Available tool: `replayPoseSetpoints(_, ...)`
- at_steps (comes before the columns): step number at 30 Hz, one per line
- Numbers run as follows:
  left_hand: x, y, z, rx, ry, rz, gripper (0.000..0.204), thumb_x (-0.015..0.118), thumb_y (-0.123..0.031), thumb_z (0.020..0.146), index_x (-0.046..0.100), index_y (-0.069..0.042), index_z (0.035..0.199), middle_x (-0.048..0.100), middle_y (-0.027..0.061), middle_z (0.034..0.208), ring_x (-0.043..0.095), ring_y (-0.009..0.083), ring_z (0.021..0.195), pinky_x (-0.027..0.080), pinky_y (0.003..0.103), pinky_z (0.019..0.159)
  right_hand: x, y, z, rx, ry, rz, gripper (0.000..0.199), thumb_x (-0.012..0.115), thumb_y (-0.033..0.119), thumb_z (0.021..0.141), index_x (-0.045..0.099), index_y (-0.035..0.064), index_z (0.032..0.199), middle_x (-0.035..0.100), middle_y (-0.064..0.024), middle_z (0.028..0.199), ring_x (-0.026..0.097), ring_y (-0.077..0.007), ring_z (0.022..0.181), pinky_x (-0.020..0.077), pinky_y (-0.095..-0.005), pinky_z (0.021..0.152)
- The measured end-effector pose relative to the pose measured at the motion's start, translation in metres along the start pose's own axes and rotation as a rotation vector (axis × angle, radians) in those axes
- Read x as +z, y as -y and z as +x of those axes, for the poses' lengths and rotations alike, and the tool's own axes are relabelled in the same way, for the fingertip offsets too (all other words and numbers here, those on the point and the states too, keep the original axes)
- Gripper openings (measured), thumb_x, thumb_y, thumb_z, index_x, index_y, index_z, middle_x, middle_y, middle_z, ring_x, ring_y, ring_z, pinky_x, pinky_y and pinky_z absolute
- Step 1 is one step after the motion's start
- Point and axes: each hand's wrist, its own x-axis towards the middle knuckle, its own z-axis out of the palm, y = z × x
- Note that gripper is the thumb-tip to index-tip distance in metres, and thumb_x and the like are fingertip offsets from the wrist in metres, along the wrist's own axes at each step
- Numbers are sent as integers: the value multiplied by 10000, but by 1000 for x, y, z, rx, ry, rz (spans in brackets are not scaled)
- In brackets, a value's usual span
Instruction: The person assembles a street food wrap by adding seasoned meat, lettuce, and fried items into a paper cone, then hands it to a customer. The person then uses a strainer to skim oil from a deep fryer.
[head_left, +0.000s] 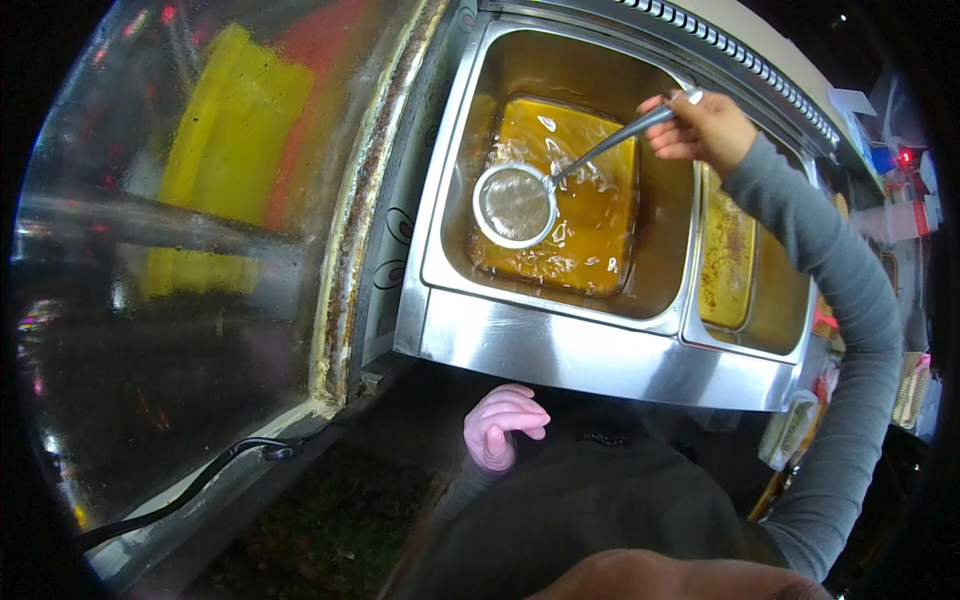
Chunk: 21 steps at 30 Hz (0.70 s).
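My right hand (705, 125), bare, is closed around the dark handle of a round fine-mesh skimmer (515, 205). The skimmer's white-rimmed head is over the left basin of a steel deep fryer (520, 335), above the golden oil (590, 250). Whether its rim touches the oil I cannot tell. In a pink glove, my left hand (505, 425) hangs just in front of the fryer's front edge. Its fingers are loosely bent, with the thumb apart and nothing visible in them.
The fryer's second basin (728, 255), also with yellow oil, adjoins on the right. To the left stands a clear panel (230, 330) with a rusty, grimy edge; a black cable (190, 500) runs along its bottom. Packages and containers (895, 220) crowd the far right.
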Motion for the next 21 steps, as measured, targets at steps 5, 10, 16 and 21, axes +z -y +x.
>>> replayPoseSetpoints(5, -4, 1, -2, 3, 31, -25, 616, 261, -420, 1017, 678, -26, 792, 637, 46, 610, 638, 223, 683, 510, 407, 761, -41, 19, -5, -319, -26, -344, 367, 380, 308, 1027, 609, 42, 1134, 660, -17, 793, 645, -81, 697, 543, -194, 664)
replayPoseSetpoints(10, -2, 4, -3, 5, 38, -32, 613, 261, -415, 1017, 676, -23, 793, 638, 49, 611, 637, 224, 695, 508, 408, 766, -36, 19, -8, -369, -62, -650, 305, 406, 257, 1023, 625, 50, 1070, 620, -4, 727, 609, -66, 649, 529, -211, 619)
replayPoseSetpoints(16, -2, 2, -5, -7, 42, -17, 626, 238, -415, 1020, 654, -26, 760, 624, 61, 577, 626, 232, 681, 501, 420, 745, -8, 15, -21, -255, 41, -646, 305, 421, 229, 1015, 637, 17, 981, 626, -26, 677, 628, -82, 601, 557, -241, 573)
replayPoseSetpoints(21, -2, 2, -8, 4, 31, -27, 624, 236, -412, 1022, 649, -25, 760, 623, 62, 573, 626, 231, 680, 500, 420, 744, 23, -3, -26, -105, 52, -453, 306, 424, 193, 1005, 627, -27, 945, 649, -71, 681, 640, -123, 556, 566, -253, 537)
